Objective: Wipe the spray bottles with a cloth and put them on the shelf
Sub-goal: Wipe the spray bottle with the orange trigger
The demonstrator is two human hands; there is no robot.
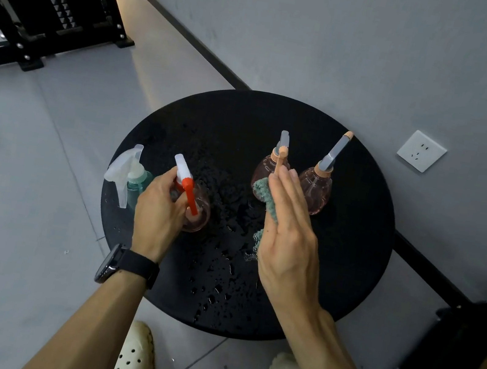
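Gripping one of four spray bottles (pixel 196 208), left hand (pixel 161 206); right hand (pixel 287 240) flat against cloth (pixel 265 197).

Four spray bottles stand on the round black surface (pixel 351 266): two pink bottles with tan collars (pixel 316 186) at one o'clock, one pink red-triggered bottle (pixel 199 209) and one teal bottle (pixel 139 183) at nine. One green cloth (pixel 262 189).
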